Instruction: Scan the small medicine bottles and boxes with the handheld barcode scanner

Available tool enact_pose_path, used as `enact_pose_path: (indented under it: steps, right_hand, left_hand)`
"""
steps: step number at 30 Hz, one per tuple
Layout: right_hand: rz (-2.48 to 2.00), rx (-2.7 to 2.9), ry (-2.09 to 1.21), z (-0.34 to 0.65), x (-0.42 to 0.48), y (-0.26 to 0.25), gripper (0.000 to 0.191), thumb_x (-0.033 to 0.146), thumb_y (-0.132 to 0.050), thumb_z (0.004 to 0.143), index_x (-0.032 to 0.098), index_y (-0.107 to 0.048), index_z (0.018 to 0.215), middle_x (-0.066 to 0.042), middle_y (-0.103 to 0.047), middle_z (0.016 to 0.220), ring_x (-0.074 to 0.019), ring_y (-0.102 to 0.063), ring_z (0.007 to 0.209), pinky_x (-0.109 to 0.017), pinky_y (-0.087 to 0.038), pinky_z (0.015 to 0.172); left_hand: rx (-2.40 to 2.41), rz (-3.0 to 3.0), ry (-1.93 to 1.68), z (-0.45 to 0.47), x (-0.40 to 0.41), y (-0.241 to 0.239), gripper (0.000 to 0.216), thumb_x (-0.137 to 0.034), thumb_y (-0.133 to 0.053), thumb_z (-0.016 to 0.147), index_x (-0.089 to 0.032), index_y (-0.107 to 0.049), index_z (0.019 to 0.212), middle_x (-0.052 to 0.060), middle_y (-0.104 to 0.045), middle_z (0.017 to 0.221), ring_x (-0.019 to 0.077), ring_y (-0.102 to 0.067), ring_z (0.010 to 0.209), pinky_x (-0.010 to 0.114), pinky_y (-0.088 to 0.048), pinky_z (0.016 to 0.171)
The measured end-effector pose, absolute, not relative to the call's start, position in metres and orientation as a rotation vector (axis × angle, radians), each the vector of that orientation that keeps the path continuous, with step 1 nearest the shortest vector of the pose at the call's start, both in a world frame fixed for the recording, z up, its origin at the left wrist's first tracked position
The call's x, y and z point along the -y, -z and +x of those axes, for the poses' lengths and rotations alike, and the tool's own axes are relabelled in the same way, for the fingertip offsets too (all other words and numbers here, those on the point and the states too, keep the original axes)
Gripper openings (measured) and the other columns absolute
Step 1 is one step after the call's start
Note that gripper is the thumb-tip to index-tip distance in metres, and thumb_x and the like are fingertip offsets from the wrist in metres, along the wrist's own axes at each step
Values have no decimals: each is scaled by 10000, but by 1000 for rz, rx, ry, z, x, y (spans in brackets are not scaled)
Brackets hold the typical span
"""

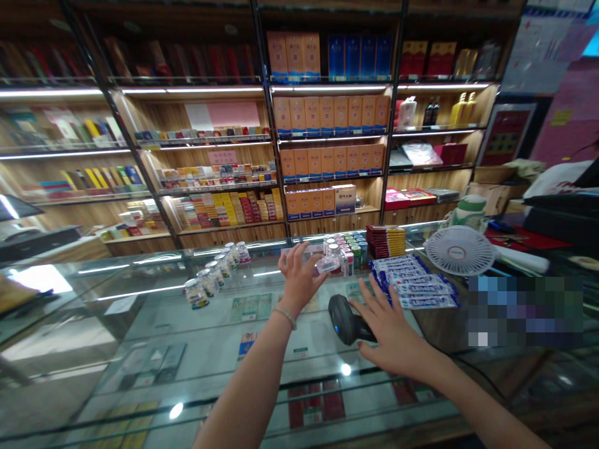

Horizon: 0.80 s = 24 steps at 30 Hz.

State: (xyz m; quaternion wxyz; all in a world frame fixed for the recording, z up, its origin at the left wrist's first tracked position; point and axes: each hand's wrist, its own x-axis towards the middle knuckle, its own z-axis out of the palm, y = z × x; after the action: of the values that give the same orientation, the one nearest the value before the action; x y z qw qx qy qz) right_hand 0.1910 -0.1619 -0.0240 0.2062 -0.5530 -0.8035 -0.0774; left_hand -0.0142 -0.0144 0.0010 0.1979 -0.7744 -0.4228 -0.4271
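Note:
My left hand (pixel 298 277), with a beaded bracelet at the wrist, is raised over the glass counter with its fingers apart. Just past its thumb is a small clear jar (pixel 327 264), lying on its side; I cannot tell whether they touch. My right hand (pixel 390 327) is spread out beside a black barcode scanner (pixel 345 319), partly hiding its handle, with no grip on it. Similar clear jars with pale lids (pixel 215 274) stand in a slanting row to the left. Behind the lying jar are small coloured packs (pixel 356 247) in rows.
Blue-and-white packets (pixel 416 284) lie fanned out right of centre, before a stack of red and yellow packs (pixel 386 241). A white fan (pixel 459 251) and a green-and-white jug (pixel 469 211) stand at the right. A dark cable (pixel 472 368) crosses the counter. Lit shelves of boxes line the back.

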Motion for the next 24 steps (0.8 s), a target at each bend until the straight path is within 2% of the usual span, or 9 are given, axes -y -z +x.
enact_pose_path:
  steps: [6,13,18,24]
  right_hand:
    - [-1596,2124,-19,200,155,10,595,315,-594,800,246,-548,1388,-95,-214,1667,-318,-75,1553,-635,-109,1214]
    - [-1609,1950,162,216,107,-5,396,396,-535,907,259,-668,1254,-102,-416,1581,-338,-242,1512,-613,-275,1160]
    - [-1638,1954,312,221,64,-12,406,411,-563,913,288,-665,1287,-96,-382,1601,-352,-234,1507,-609,-280,1144]
    - [-1667,1955,272,215,38,-9,472,532,-541,929,272,-657,1306,-112,-335,1622,-360,-205,1508,-598,-274,1136]
  left_hand:
    - [1196,-2165,1187,-15,14,0,417,-461,-813,746,-329,-702,1125,91,-486,1491,339,-397,1394,559,-133,1194]
    - [1195,-2156,1199,-14,15,-1,407,-475,-802,758,-322,-704,1122,102,-493,1479,333,-406,1386,554,-162,1181]
    - [1189,-2141,1221,-13,16,-2,379,-468,-802,761,-321,-712,1098,100,-506,1464,330,-422,1373,551,-159,1183]
    - [1172,-2131,1232,-13,14,-2,400,-463,-811,753,-323,-708,1114,104,-502,1464,329,-411,1382,551,-159,1183]
